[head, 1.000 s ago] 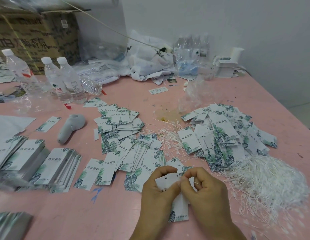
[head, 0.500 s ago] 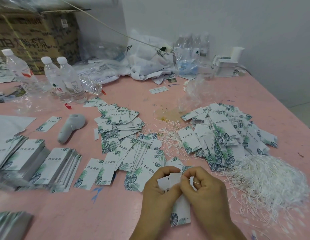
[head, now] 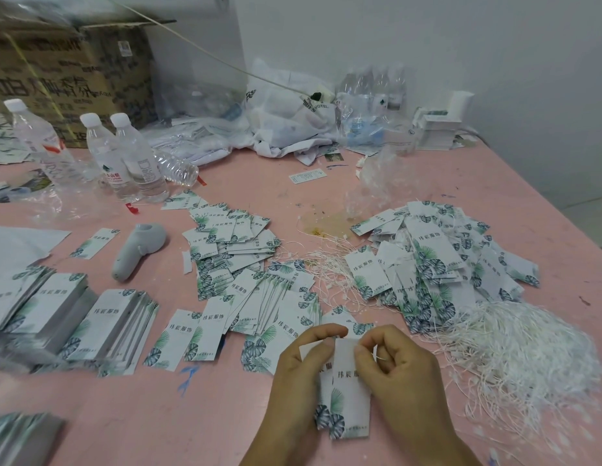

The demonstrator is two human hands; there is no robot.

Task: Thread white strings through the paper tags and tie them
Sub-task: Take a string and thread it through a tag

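Near the table's front edge my left hand (head: 303,375) pinches the top of two overlapping white paper tags with green leaf print (head: 346,395). My right hand (head: 397,375) pinches the tags' top right corner, and a short end of white string (head: 380,357) sticks out between its fingers. The tags' holes are hidden behind my fingertips. A loose heap of white strings (head: 521,351) lies just to the right. Unstrung tags (head: 259,290) are fanned out ahead of my hands, and a pile of tags with strings (head: 437,260) sits at the right.
On the pink table (head: 225,415), stacked tags (head: 101,321) lie at the left, beside a grey handheld device (head: 138,250). Water bottles (head: 124,156) and a cardboard box (head: 71,79) stand at the back left. Plastic bags (head: 286,119) clutter the back.
Both hands stayed in place. The held tags shifted slightly lower and turned between my fingers, with their printed face now more visible.
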